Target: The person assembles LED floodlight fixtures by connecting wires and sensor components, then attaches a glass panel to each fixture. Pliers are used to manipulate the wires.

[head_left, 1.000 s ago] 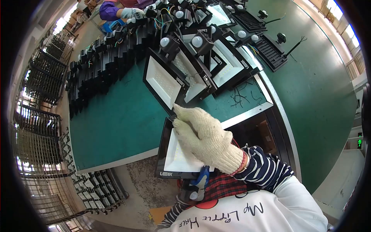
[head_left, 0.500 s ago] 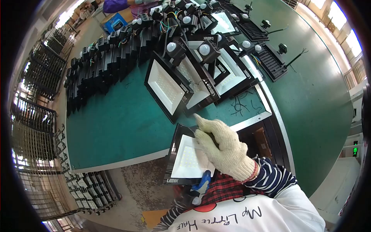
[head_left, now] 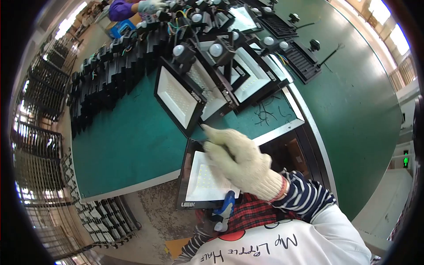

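Observation:
A floodlight (head_left: pixel 205 179) with a black frame and white inner panel is tilted below the table's front edge. On its lower edge rests the thumb of my left hand (head_left: pixel 226 212), in a blue and grey glove, gripping the frame; the other fingers are hidden behind it. My right hand (head_left: pixel 243 163), in a cream knit glove, is closed over the floodlight's upper right side. Whatever its fingers hold near the top edge is too hidden to name. Another floodlight (head_left: pixel 179 97) with a sensor leans on the green table (head_left: pixel 128 132) just beyond.
More floodlights (head_left: pixel 254 77) and a long row of black housings (head_left: pixel 115 75) stand on the table. Cut black wires (head_left: pixel 265 115) lie near its metal edge. A co-worker's gloved hand (head_left: pixel 152 6) is at the top. Racks (head_left: pixel 42 137) stand at left.
The scene has shifted slightly left and up in view. My hands still stay at the floodlight. At the top, more of the co-worker's purple sleeve and gloved hand shows.

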Demonstrator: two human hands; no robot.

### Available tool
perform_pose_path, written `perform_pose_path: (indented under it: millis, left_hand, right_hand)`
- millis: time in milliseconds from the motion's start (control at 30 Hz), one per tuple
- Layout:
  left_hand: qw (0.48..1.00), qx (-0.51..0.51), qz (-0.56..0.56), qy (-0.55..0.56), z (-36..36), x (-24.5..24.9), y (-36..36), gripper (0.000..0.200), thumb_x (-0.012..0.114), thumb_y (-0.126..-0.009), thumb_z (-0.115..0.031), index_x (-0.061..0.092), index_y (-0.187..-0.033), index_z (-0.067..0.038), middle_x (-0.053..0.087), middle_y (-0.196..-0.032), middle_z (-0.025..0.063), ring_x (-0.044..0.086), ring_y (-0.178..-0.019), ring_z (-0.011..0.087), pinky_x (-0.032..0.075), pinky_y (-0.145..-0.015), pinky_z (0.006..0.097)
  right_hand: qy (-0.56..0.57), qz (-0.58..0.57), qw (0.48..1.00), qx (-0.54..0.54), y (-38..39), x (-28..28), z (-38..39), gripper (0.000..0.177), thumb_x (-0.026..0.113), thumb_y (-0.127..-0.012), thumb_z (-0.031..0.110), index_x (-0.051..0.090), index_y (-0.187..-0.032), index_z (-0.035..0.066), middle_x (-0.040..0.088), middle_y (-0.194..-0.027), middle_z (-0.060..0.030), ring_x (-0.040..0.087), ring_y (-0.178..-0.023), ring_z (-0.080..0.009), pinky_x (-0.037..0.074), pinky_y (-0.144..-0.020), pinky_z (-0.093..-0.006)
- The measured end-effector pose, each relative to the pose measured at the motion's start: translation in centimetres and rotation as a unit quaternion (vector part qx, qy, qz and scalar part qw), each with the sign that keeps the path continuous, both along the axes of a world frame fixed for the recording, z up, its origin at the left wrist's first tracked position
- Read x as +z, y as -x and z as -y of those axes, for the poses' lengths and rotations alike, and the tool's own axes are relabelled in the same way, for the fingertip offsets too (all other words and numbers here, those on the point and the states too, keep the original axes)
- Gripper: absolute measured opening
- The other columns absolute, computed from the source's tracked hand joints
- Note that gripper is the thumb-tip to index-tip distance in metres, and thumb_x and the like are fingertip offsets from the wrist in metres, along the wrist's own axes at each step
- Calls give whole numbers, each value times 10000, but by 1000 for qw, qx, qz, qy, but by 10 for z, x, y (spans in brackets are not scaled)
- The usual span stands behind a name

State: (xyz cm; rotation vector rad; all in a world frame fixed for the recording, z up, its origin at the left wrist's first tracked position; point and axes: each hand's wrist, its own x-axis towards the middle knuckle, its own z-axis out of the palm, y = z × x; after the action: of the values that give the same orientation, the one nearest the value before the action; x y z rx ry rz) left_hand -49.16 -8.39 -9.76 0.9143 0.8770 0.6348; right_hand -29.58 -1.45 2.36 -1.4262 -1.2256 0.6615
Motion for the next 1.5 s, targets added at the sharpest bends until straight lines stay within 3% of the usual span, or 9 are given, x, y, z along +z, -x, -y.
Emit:
perform_pose_path:
  millis: [67,167,267,367,467,667,700,833,1500]
  left_hand:
    - [1000,-2,3,0,-3,2,-1,368,535,-991,-139,569,-1294,68,635,-1246,183,628,-1123,278,495,-987,397]
    - [1000,-2,7,-5,-2,4,4,367,539,-988,-134,569,-1294,67,636,-1243,181,628,-1120,277,495,-984,395]
    - [1000,-1,10,0,-2,0,10,366,544,-986,-130,570,-1294,66,637,-1240,179,629,-1117,276,496,-981,394]
    - [1000,-7,15,6,-4,-3,10,365,548,-983,-125,571,-1294,65,639,-1237,177,629,-1114,275,496,-978,392]
    - [1000,-14,22,9,-9,-6,4,365,553,-980,-121,571,-1294,63,640,-1235,175,629,-1112,274,497,-975,390]
    - [999,-21,32,3,-21,-6,-1,364,562,-974,-112,573,-1294,61,643,-1229,171,630,-1106,272,498,-968,387]
    - [999,-23,33,1,-22,-6,0,364,563,-973,-111,573,-1294,61,643,-1228,170,630,-1105,271,498,-967,387]
    - [999,-33,33,5,-21,-7,3,364,569,-969,-105,574,-1294,59,645,-1224,167,630,-1101,270,498,-963,385]
    - [998,-45,45,3,-30,-7,-12,367,599,-950,-75,579,-1294,52,654,-1205,154,632,-1083,262,501,-943,374]
  right_hand:
    - [100,-99,988,59,-1,20,-10,402,643,-942,263,617,-1234,-11,696,-1024,-158,693,-922,-283,534,-827,-354]
    - [140,-166,974,59,-11,17,-4,534,678,-915,312,548,-1326,-3,685,-1133,-159,684,-1013,-271,522,-896,-346]
    - [113,-70,990,56,-13,-3,29,685,696,-881,333,457,-1435,8,597,-1290,-192,612,-1190,-284,473,-1017,-363]
    - [204,21,976,68,-11,5,48,733,659,-875,290,373,-1502,40,582,-1277,-203,597,-1204,-350,469,-1040,-406]
    - [256,68,964,35,-6,16,49,799,758,-845,232,369,-1513,32,617,-1244,-181,633,-1157,-287,500,-992,-388]
    - [230,-38,969,77,-1,39,56,760,640,-868,282,332,-1526,59,553,-1337,-218,580,-1245,-340,459,-1043,-432]
    - [141,41,986,77,-2,30,53,660,691,-889,233,442,-1454,1,589,-1274,-249,672,-1100,-320,545,-932,-393]
    - [190,154,968,44,-1,28,56,449,616,-937,193,574,-1360,48,617,-1155,-258,724,-891,-337,600,-749,-365]
    - [121,158,980,-12,-2,51,21,361,665,-950,273,673,-1236,53,656,-1072,-173,718,-809,-267,578,-697,-334]
